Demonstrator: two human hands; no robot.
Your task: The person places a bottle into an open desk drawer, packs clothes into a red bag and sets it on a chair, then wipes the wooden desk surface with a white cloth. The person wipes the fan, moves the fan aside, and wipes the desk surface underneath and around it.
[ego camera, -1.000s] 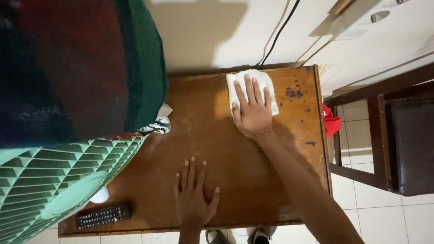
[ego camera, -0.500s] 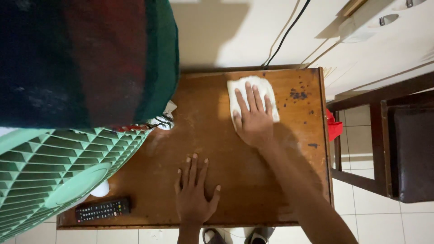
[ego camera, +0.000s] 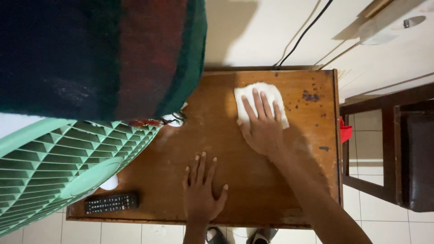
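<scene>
A brown wooden table [ego camera: 271,199] fills the middle of the view. My right hand [ego camera: 261,126] lies flat, fingers spread, pressing a folded white cloth [ego camera: 262,101] onto the far right part of the tabletop. Dark stains [ego camera: 311,96] mark the wood just right of the cloth. My left hand [ego camera: 202,192] rests flat on the near middle of the table with its fingers apart and holds nothing.
A green fan grille [ego camera: 58,167] and a dark red-and-green fabric [ego camera: 99,54] cover the left side. A black remote control [ego camera: 111,203] lies at the near left corner. A dark wooden chair [ego camera: 398,149] stands to the right on white floor tiles. A black cable [ego camera: 303,34] runs up the wall.
My right hand has slid the cloth a little toward the far edge of the table. The left hand has stayed in place.
</scene>
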